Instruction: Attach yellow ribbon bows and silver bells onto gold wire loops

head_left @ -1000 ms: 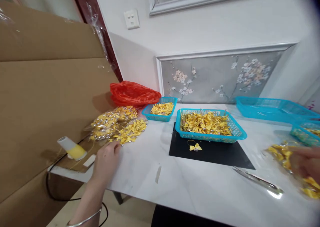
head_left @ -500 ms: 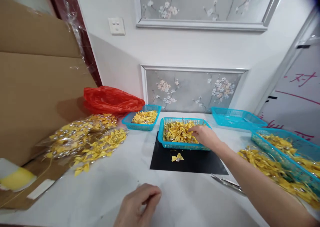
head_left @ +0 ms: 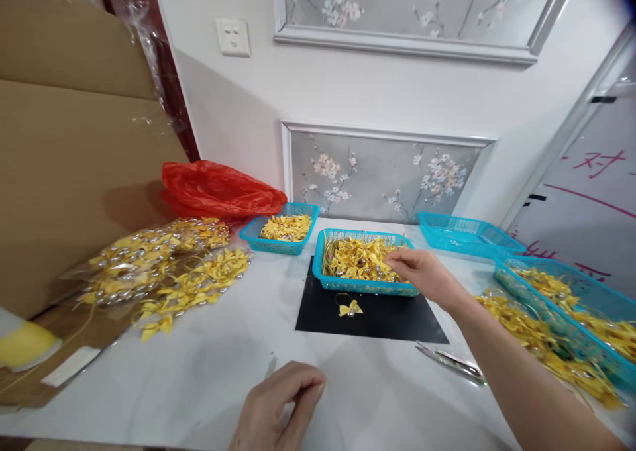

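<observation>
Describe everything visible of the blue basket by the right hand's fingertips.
The blue basket is shallow and rectangular, seemingly plastic, with lattice sides and a rim. It sits upright, its front over a black sheet, heaped with yellow bows and thin gold loops. The right hand reaches over its right side; whether it touches the rim is unclear.

The middle basket [head_left: 365, 287] is sitting on a mat [head_left: 372, 322] and holding a heap of bows [head_left: 355, 259]; a loose bow [head_left: 351, 310] is lying just before it. I'm seeing a second basket [head_left: 274, 245] standing to the middle basket's left, a bag [head_left: 223, 191] lying farther left. Right of the middle basket, a third basket [head_left: 464, 244] is resting behind, and a hand tool [head_left: 454, 365] is lying in front.
</observation>
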`<state>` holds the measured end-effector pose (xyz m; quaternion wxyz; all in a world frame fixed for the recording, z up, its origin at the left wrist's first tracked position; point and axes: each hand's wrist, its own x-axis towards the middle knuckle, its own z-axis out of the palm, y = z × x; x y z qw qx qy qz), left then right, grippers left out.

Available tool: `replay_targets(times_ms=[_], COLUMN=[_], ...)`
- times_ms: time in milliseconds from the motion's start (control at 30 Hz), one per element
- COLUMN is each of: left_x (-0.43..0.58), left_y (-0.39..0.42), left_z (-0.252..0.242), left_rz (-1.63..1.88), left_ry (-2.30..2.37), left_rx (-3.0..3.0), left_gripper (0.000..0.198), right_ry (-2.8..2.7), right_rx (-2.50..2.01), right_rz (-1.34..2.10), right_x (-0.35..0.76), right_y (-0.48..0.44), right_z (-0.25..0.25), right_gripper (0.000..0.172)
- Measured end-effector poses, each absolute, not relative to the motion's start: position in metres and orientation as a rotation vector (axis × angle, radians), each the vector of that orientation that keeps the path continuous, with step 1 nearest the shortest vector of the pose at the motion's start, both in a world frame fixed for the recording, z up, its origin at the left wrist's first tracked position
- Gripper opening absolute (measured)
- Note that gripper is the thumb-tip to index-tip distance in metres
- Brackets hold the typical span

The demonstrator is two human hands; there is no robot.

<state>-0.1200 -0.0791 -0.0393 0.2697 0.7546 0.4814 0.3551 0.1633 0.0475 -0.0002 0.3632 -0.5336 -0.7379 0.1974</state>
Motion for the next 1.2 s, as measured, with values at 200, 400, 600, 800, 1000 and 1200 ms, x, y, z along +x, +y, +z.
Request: replay_targets(times_ms=[200, 400, 600, 800, 1000, 1200], left_x=[-0.098, -0.079, -0.065, -0.059, -0.059, -0.061], left_y=[-0.087, -0.091, -0.089, -0.088, -0.089, -0.091], left_z=[-0.026, -0.008, -0.006, -0.009, -0.011, -0.008], left_rz=[1.295, 1.178, 1.02, 1.081, 1.064, 0.972], left_ry=[1.244, 1.07, 1.049, 0.977, 0.928, 1.025], left_rx=[1.773, 1.994, 1.706, 1.102, 0.805, 1.181], left_gripper=[0.019, 0.035, 0.014, 0.011, 0.024, 0.014], right_ry=[-1.789, -1.755, -1.729, -1.487, -1.407, -1.399], right_rx=[-1.155, -1.145, -1.127, -1.039, -1.078, -1.087], right_rz=[0.889, 1.223, 1.363, 1.281, 1.125, 1.221], right_x=[0.137, 0.123, 0.12, 0.113, 0.113, 0.111], right_y=[-0.042, -0.075, -0.076, -0.078, -0.091, -0.099], right_z=[0.003, 0.009, 0.011, 0.004, -0.011, -0.013], right_gripper=[0.031, 0.028, 0.023, 0.02, 0.019, 0.023])
